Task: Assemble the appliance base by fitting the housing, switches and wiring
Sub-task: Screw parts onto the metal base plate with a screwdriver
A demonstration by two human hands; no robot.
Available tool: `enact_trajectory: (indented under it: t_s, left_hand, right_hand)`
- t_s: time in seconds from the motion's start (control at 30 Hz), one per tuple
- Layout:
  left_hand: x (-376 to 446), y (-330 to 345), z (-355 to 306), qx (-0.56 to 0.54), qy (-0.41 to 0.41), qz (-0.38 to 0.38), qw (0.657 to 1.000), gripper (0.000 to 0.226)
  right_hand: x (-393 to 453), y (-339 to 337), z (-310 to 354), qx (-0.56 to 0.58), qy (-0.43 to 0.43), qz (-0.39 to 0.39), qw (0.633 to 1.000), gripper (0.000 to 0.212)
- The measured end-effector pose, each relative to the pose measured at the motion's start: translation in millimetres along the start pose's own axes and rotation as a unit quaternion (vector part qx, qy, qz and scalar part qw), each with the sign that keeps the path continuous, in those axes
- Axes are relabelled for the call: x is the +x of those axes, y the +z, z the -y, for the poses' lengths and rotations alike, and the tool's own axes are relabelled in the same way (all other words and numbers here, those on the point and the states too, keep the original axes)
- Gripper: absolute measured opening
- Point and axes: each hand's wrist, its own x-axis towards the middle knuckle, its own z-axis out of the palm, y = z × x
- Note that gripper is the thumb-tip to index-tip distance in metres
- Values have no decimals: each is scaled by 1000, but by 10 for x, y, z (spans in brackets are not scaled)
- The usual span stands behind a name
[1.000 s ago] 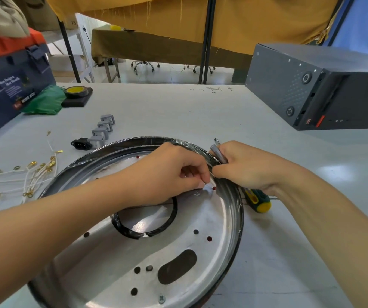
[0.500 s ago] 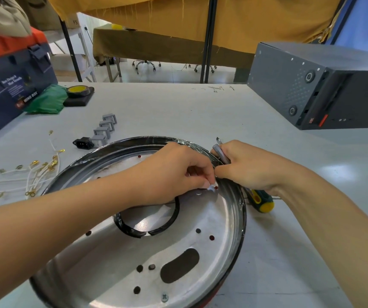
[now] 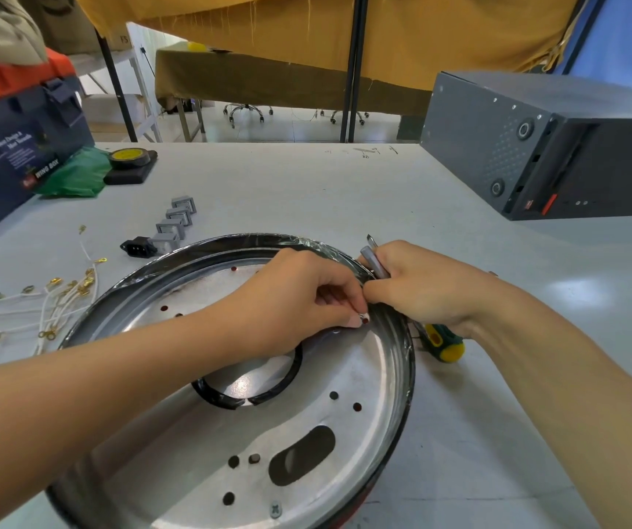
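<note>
Round metal base (image 3: 253,433) lying face-up on the white table (image 3: 306,192), close to the near edge. Left hand (image 3: 295,299) curled over the base's right inner side, fingertips pinching a tiny part (image 3: 364,319) by the rim; too small to identify. Right hand (image 3: 417,288) just beside it at the rim, fingers wrapped around a screwdriver (image 3: 444,344), green-and-yellow handle poking out below the wrist. Grey switches (image 3: 175,225), a black plug socket (image 3: 138,247) and loose white wires (image 3: 58,299) lying left of the base
</note>
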Motion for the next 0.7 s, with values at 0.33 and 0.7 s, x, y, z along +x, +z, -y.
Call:
enact_trajectory:
  t_s: [0.33,0.7]
  left_hand:
    - [26,20,-18,41,21,9,999,7]
    - [-2,78,22,81,79,-20,993,6]
  right_hand:
    - [0,7,-11,68,24,11,997,15]
    - [4,10,-8,67,39,2,997,16]
